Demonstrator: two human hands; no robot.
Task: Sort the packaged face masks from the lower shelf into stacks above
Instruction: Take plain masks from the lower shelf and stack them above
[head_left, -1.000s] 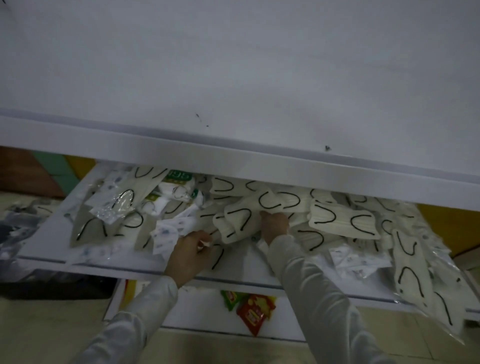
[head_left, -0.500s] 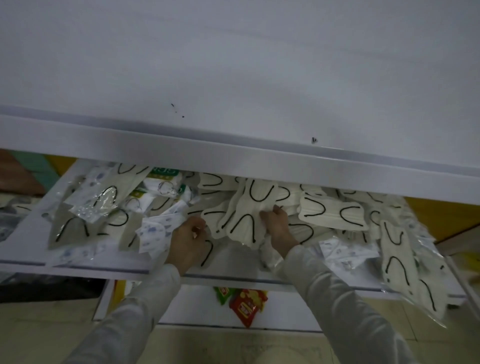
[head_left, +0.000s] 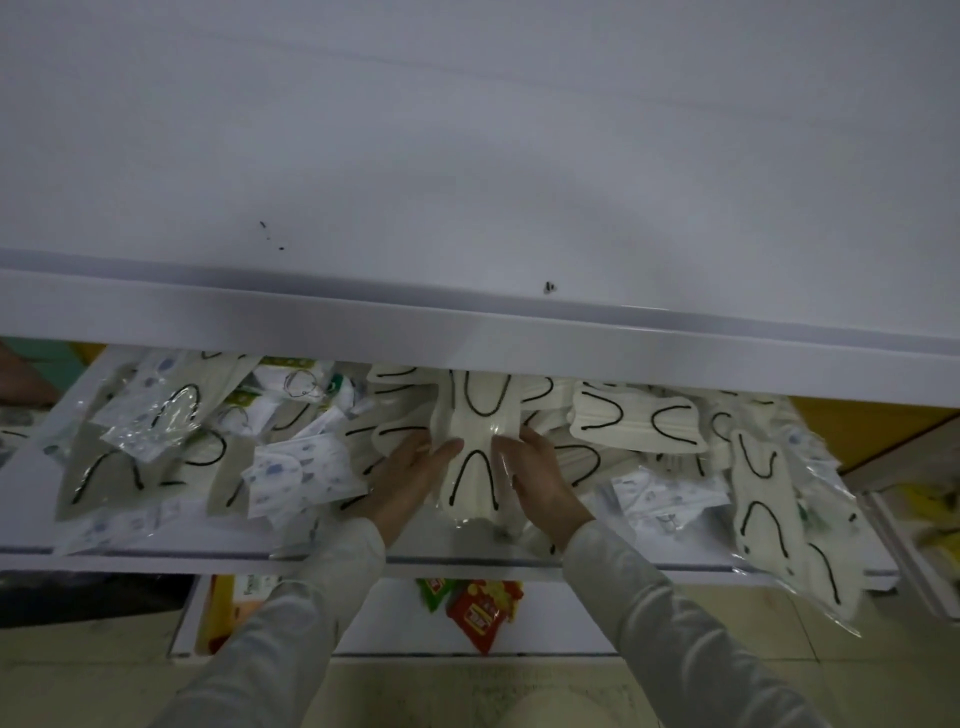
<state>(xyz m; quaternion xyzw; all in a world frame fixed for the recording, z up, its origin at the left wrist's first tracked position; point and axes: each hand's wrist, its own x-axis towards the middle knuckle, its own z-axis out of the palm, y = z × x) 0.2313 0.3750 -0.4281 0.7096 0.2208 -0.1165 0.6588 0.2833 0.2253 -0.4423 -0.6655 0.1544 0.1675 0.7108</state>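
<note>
Both arms reach forward from below, in pale sleeves (head_left: 691, 639), to the middle of the lower shelf (head_left: 156, 552). The left hand (head_left: 410, 480) lies with its fingers nearly straight, spread a little, and presses against the left edge of one mask pack (head_left: 475, 457). The right hand (head_left: 540, 480) takes the right edge of the same pack; its grip is pinching, with the thumb on top of the clear wrapper and the other fingers behind it. The pack stands lengthwise between the two hands, white with black ear loops, and it rests on top of the other packs.

All around it a loose pile of mask packs (head_left: 639, 426) covers the lower shelf. A printed pack (head_left: 301, 473) lies just beside the left hand, and one long pack (head_left: 774, 525) hangs over the front edge at the right. The front edge of the upper shelf (head_left: 467, 338) hides the far end of the held pack and the back of the pile. On a lower board, red snack packets (head_left: 480, 613) lie between the two arms.
</note>
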